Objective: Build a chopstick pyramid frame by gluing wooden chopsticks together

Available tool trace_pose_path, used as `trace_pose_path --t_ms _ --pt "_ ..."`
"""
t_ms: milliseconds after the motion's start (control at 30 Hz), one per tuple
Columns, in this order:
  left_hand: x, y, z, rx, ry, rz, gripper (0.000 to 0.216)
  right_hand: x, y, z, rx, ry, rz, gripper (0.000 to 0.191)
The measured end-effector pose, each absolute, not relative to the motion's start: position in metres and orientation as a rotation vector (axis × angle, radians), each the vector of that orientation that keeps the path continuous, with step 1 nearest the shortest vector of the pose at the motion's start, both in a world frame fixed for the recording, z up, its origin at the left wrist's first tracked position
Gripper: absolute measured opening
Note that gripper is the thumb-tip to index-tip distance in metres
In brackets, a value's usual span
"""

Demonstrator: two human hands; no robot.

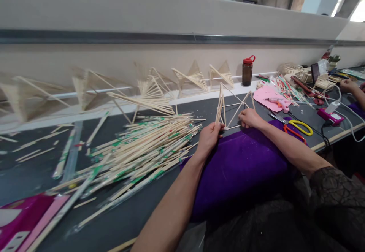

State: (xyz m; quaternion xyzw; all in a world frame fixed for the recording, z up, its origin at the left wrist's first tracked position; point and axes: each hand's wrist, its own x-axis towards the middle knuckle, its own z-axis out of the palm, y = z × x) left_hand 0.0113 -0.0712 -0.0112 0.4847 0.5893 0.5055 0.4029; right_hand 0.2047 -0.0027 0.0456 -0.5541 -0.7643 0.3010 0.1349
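Note:
A frame of thin wooden sticks (231, 105) stands upright on the dark table, at the far edge of a purple cloth (242, 168). My left hand (209, 137) is closed around the bottom of the frame's left bundle of sticks. My right hand (250, 118) is closed in a pinch on the frame's lower right sticks. A big heap of loose chopsticks (139, 149), some in green-printed wrappers, lies just left of my left hand.
Finished fan-shaped stick pieces (191, 78) lean along the white ledge at the back. A brown bottle with a red cap (247, 70), a pink sheet with a glue gun (270, 98), yellow-handled scissors (296, 124) and cables lie to the right. Another person's hand (349, 86) works at far right. A magenta box (23, 217) sits near left.

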Motion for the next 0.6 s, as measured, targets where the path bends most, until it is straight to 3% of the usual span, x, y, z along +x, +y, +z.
trace_pose_path --t_ms 367,600 --pt "0.012 -0.071 -0.011 1.210 1.483 1.307 0.052 0.252 -0.115 0.048 -0.889 -3.117 0.172 0.027" --pt "0.011 -0.071 -0.012 1.191 1.476 1.325 0.056 0.247 -0.173 0.047 -0.020 -2.983 -0.158 0.016"
